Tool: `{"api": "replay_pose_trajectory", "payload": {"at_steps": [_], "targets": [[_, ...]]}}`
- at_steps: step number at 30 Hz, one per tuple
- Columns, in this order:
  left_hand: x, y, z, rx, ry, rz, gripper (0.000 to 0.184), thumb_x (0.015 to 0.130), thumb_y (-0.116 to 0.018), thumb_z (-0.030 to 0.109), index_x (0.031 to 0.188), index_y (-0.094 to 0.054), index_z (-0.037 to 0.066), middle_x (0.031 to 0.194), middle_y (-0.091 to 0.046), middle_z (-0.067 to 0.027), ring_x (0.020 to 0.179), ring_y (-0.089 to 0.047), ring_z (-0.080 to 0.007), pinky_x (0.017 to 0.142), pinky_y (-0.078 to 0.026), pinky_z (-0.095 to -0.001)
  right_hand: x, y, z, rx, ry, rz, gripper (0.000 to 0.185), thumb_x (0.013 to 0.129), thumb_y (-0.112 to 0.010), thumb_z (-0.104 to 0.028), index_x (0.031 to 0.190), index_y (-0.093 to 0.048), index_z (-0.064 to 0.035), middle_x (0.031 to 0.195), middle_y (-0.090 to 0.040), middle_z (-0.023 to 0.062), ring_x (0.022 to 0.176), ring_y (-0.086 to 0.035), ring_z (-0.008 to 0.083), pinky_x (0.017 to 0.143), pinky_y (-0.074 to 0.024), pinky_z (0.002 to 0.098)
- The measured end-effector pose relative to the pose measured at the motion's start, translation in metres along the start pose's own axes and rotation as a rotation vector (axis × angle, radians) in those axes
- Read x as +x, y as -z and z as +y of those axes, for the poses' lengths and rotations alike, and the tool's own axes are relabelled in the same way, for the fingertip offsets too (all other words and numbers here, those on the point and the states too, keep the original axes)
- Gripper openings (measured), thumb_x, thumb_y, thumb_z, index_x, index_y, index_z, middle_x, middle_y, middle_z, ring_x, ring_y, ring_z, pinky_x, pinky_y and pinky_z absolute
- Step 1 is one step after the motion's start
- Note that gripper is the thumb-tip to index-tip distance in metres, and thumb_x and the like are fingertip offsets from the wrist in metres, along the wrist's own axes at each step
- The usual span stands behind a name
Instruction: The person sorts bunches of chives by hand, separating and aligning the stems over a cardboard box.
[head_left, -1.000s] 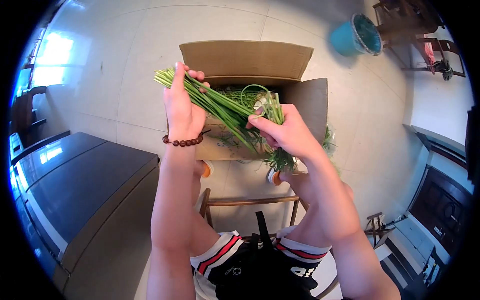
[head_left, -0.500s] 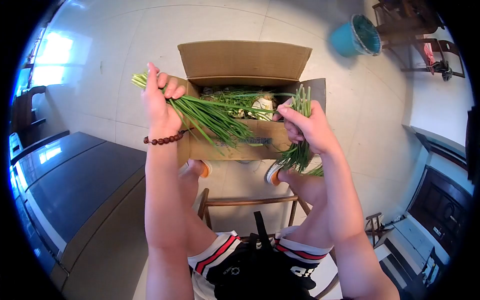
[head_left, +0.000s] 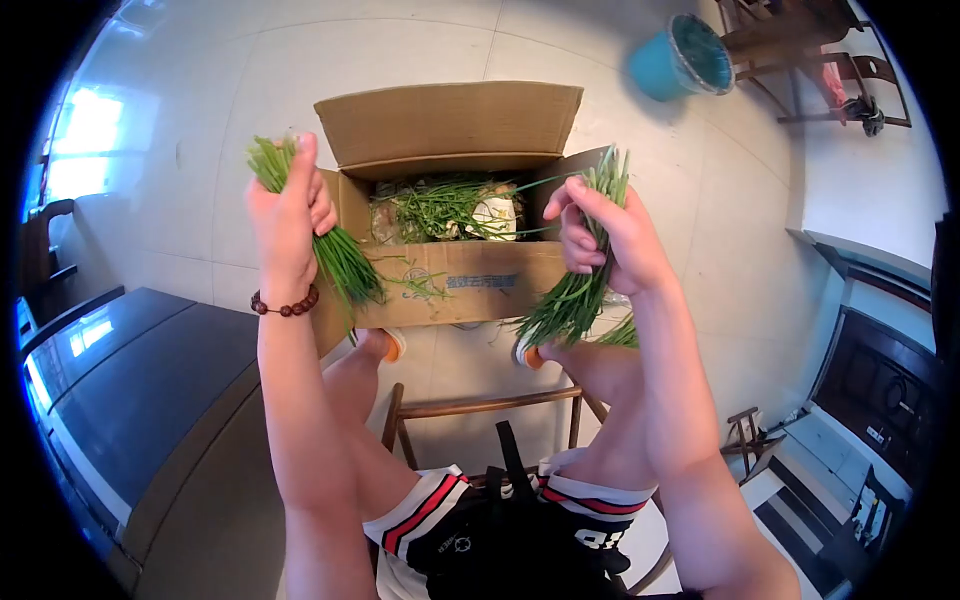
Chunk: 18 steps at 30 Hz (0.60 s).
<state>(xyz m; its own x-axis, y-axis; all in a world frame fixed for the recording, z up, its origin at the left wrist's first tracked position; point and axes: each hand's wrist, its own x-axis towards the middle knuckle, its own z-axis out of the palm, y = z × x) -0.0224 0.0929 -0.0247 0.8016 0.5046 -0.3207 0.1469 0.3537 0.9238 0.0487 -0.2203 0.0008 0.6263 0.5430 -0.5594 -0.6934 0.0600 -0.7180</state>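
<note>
My left hand (head_left: 288, 215) is closed around a bunch of green chives (head_left: 348, 268), pale cut ends up and the leaves hanging down to the right over the left corner of a cardboard box (head_left: 400, 290). On the other side, my right hand (head_left: 625, 235) grips a second bunch of chives (head_left: 568, 308), its stem ends pointing up and its tips trailing down and left in front of the box. Inside the open box lie loose green leaves and trimmings (head_left: 430, 210) with a white printed item (head_left: 494, 212). A few stray strands stretch from the box towards my right hand.
More chives (head_left: 622, 332) show low behind my right forearm. A wooden stool bar (head_left: 485, 403) crosses between my legs. A dark glossy table (head_left: 140, 370) stands at left. On the tiled floor, a blue lined bin (head_left: 665, 68) stands near wooden chairs (head_left: 800, 60).
The chives in my left hand have swung from lying across the box to hanging more steeply beside its left corner. The right hand's bunch now slants further left. The camera view has shifted slightly.
</note>
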Motion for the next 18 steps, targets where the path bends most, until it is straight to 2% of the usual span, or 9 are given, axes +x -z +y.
{"api": "replay_pose_trajectory", "payload": {"at_steps": [2,4,6,8,9,10,13,18], "targets": [[-0.007,-0.009,-0.004,0.059,0.019,-0.05,0.021,0.098,-0.07,0.024,0.091,-0.06,0.008,0.06,-0.04,0.0074,0.046,-0.034,-0.0023,0.041,-0.025,-0.0224,0.001,-0.003,0.0,0.014,-0.003,-0.013,0.034,0.101,-0.063,-0.033,0.092,-0.066,0.0005,0.058,-0.042,-0.0033,0.046,-0.037,0.0068,0.044,-0.0311,0.0246],[-0.02,-0.031,-0.01,0.126,0.036,-0.19,0.015,0.094,-0.074,0.02,0.098,-0.068,0.006,0.062,-0.048,0.0075,0.048,-0.04,-0.0009,0.043,-0.028,-0.0212,0.003,-0.01,0.003,0.032,-0.01,-0.031,0.035,0.101,-0.063,-0.034,0.093,-0.066,0.0004,0.058,-0.042,-0.0033,0.046,-0.037,0.0066,0.044,-0.0307,0.0244],[-0.032,-0.049,-0.012,0.22,0.018,-0.329,0.015,0.091,-0.076,0.016,0.102,-0.072,0.005,0.069,-0.056,0.008,0.056,-0.046,-0.0001,0.049,-0.034,-0.02,0.006,-0.019,0.006,-0.057,-0.04,-0.048,0.034,0.101,-0.063,-0.033,0.092,-0.067,-0.0007,0.057,-0.042,-0.0037,0.045,-0.037,0.0063,0.043,-0.0299,0.0242],[-0.039,-0.062,-0.017,0.266,-0.05,-0.437,0.02,0.092,-0.075,0.011,0.11,-0.07,0.003,0.066,-0.05,0.0092,0.05,-0.04,0.0005,0.044,-0.028,-0.0203,0.01,-0.026,0.011,-0.077,-0.05,-0.058,0.032,0.1,-0.065,-0.032,0.091,-0.067,-0.0017,0.056,-0.043,-0.0038,0.046,-0.038,0.006,0.043,-0.0289,0.0245],[-0.042,-0.065,-0.013,0.288,-0.056,-0.493,0.021,0.091,-0.076,0.01,0.11,-0.072,0.002,0.068,-0.055,0.0088,0.056,-0.047,-0.0004,0.051,-0.037,-0.0191,0.011,-0.03,0.012,-0.09,-0.054,-0.067,0.03,0.099,-0.066,-0.031,0.091,-0.067,-0.0022,0.056,-0.044,-0.0037,0.046,-0.039,0.006,0.043,-0.0285,0.0246],[-0.044,-0.068,-0.014,0.287,-0.056,-0.492,0.021,0.091,-0.076,0.01,0.11,-0.072,0.002,0.068,-0.055,0.0088,0.056,-0.047,-0.0004,0.051,-0.037,-0.0191,0.013,-0.033,0.014,-0.103,-0.058,-0.076,0.028,0.099,-0.067,-0.029,0.09,-0.067,-0.0028,0.056,-0.045,-0.0037,0.046,-0.04,0.006,0.043,-0.0281,0.0247],[-0.046,-0.067,-0.015,0.259,-0.002,-0.552,0.018,0.09,-0.076,0.008,0.107,-0.073,0.002,0.075,-0.062,0.0071,0.071,-0.057,-0.0021,0.069,-0.049,-0.0195,0.019,-0.041,0.021,-0.114,-0.061,-0.055,0.026,0.098,-0.068,-0.028,0.088,-0.067,-0.0037,0.058,-0.047,-0.0036,0.048,-0.041,0.0058,0.044,-0.0285,0.0244],[-0.041,-0.056,-0.023,0.195,-0.03,-0.467,0.014,0.094,-0.073,0.011,0.103,-0.072,0.0,0.079,-0.066,0.0035,0.064,-0.054,-0.0007,0.059,-0.044,-0.0193,0.021,-0.055,0.019,-0.216,-0.088,-0.049,0.026,0.098,-0.068,-0.027,0.089,-0.067,-0.0035,0.059,-0.048,-0.0039,0.05,-0.042,0.0055,0.046,-0.03,0.0244]]}}
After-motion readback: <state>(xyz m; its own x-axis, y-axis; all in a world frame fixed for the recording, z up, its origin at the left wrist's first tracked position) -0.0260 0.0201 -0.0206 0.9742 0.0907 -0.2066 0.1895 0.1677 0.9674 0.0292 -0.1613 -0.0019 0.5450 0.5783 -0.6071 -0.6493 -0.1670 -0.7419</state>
